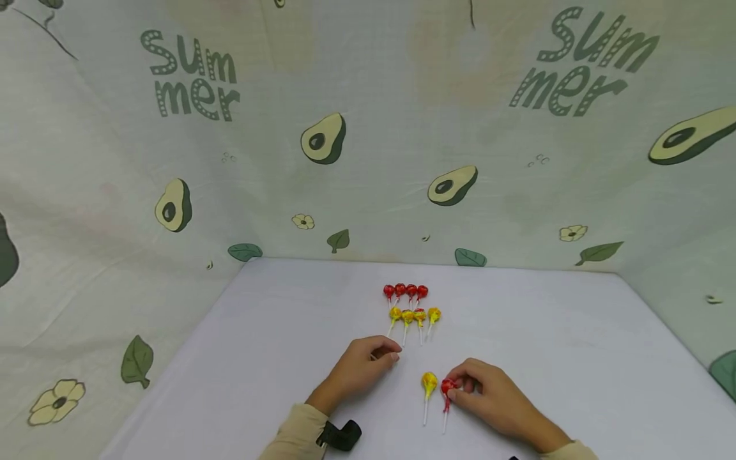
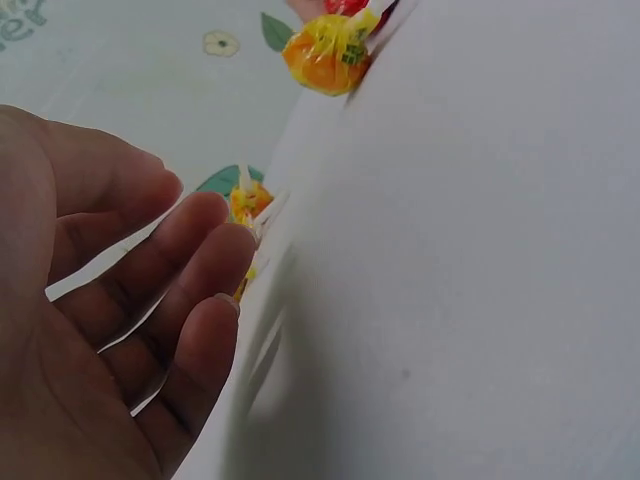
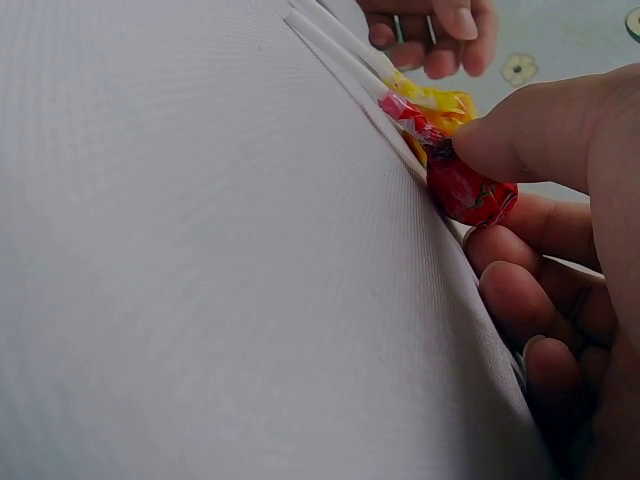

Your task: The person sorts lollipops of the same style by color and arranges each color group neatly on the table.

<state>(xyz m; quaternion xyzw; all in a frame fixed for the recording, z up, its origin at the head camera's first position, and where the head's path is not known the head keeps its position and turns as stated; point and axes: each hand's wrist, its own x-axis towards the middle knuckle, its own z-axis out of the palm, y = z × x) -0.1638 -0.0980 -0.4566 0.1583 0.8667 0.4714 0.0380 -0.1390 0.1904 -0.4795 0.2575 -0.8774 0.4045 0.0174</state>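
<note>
My right hand (image 1: pixel 489 397) pinches a red-wrapped lollipop (image 3: pixel 470 193) by its head between thumb and fingers, its white stick pointing toward me. Just left of it a yellow lollipop (image 1: pixel 429 382) lies on the white table. My left hand (image 1: pixel 365 365) hovers over the table with loosely bent fingers and nothing between them, as the left wrist view also shows. Beyond its fingertips several yellow lollipops (image 1: pixel 407 317) lie side by side in a row. Behind them is a row of red lollipops (image 1: pixel 411 291), their sticks reaching toward the yellow heads.
The white table (image 1: pixel 299 300) runs back to a hanging cloth (image 1: pixel 379 211) printed with avocados and leaves. A black strap (image 1: pixel 340 436) with a dark piece on it is around my left wrist.
</note>
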